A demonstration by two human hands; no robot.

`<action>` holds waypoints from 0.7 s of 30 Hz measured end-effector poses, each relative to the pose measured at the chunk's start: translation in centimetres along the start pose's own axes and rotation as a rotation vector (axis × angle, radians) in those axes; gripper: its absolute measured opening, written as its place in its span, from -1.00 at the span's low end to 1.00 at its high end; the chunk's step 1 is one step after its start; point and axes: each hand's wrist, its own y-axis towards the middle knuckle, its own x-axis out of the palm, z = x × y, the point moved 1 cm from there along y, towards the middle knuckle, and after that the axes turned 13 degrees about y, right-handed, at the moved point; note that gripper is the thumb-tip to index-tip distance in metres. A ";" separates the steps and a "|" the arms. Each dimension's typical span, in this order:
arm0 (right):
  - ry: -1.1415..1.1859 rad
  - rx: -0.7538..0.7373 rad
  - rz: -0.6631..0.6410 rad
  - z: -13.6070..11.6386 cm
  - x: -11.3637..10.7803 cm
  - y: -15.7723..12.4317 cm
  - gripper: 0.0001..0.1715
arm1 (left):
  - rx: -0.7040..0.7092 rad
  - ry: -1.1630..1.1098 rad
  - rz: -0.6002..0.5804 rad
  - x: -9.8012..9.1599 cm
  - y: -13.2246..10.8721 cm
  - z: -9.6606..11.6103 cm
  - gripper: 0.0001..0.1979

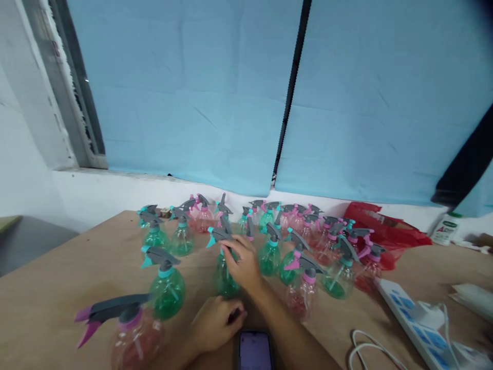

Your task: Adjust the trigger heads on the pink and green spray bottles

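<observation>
My right hand (244, 259) is closed at the grey spray head of a green spray bottle (225, 280), fingers and thumb pinching it. This bottle stands upright on the table with its turquoise nozzle pointing left. My left hand (219, 321) rests low in front of it, fingers curled in, with nothing seen inside. To its left are another green spray bottle (168, 293) and, nearer, a pink spray bottle (136, 339) with a purple nozzle. Right of my right forearm stands a pink spray bottle (302, 298), its lower part partly hidden.
Several more green and pink spray bottles crowd the back of the brown table (77, 267). A phone (254, 352) lies at the front edge. To the right are a red plastic bag (385, 234), a power strip (412, 324), a white cable (372, 341) and a white bottle (447, 229).
</observation>
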 end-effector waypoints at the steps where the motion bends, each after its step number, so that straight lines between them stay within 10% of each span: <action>1: 0.018 -0.012 0.012 0.3 -0.4 -0.3 -0.75 | 0.014 -0.006 0.010 0.2 0.0 0.0 -0.75; 11: 0.257 0.236 0.258 3.5 -1.2 -4.2 -0.64 | 0.154 -0.126 0.027 0.9 0.0 -0.4 -0.80; 21: 0.523 0.452 0.028 3.7 -2.6 -2.1 -0.57 | 0.028 -0.127 0.010 0.7 0.2 -0.9 -0.80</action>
